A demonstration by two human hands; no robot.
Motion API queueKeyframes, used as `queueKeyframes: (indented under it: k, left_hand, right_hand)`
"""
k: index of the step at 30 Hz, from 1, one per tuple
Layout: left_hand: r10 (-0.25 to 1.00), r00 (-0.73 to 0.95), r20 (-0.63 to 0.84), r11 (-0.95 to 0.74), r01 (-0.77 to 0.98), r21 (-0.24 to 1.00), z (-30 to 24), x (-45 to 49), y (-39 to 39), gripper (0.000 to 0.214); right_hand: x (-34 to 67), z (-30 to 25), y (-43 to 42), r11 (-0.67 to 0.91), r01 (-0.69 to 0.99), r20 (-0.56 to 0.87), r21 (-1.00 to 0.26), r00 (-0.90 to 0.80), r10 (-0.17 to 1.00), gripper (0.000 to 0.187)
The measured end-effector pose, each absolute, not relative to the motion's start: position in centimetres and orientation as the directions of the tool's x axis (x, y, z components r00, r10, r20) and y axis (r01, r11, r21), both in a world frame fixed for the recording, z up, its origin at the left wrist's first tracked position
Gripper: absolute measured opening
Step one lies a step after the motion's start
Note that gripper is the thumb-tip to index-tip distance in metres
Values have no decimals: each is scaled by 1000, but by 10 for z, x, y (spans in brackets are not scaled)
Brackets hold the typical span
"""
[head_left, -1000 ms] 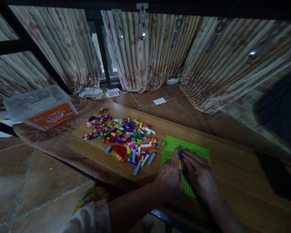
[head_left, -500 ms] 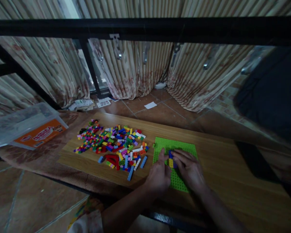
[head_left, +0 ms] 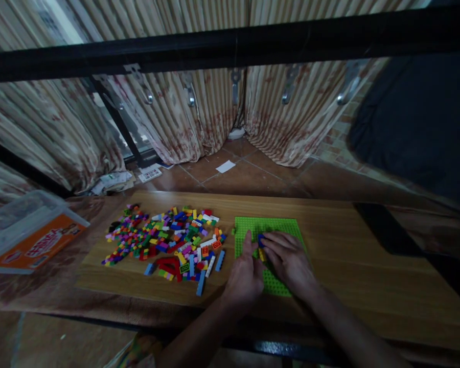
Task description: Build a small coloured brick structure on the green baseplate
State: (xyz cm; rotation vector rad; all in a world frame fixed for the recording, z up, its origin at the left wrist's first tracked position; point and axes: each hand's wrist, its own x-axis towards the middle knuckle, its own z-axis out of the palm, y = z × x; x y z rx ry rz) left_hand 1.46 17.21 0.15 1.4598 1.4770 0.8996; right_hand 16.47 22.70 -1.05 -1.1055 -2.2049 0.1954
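A green studded baseplate (head_left: 278,226) lies on a wooden board (head_left: 341,255). Both of my hands rest on the plate's near part. My left hand (head_left: 245,273) lies on its left edge with a finger stretched forward. My right hand (head_left: 287,258) lies with its fingers pressed on a small stack of blue and yellow bricks (head_left: 260,245) standing on the plate between the two hands. A heap of loose coloured bricks (head_left: 168,240) is spread on the board to the left of the plate.
A clear plastic box with an orange label (head_left: 26,235) sits at the far left. A flat black object (head_left: 383,230) lies on the board at the right. A black metal bar (head_left: 230,46) crosses overhead. Striped curtains and a tiled floor lie beyond.
The camera has tilted up and swung, so the board now sits lower and more level in view. Both hands have stayed on the baseplate around the small stack of bricks.
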Motion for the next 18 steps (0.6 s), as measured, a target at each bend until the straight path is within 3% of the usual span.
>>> queueKeyframes:
  k: [7, 12, 18]
  left_hand:
    - [995, 79, -55, 9, 493, 870, 10, 16, 167, 68]
    - [998, 67, -14, -30, 613, 789, 17, 7, 166, 59]
    - [997, -77, 23, 44, 763, 644, 33, -31, 178, 30]
  right_hand:
    - [164, -16, 225, 661, 697, 505, -278, -479, 718, 26]
    - [168, -19, 227, 678, 672, 533, -298, -472, 702, 27]
    - [170, -17, 230, 653, 657, 577, -376, -386, 720, 24]
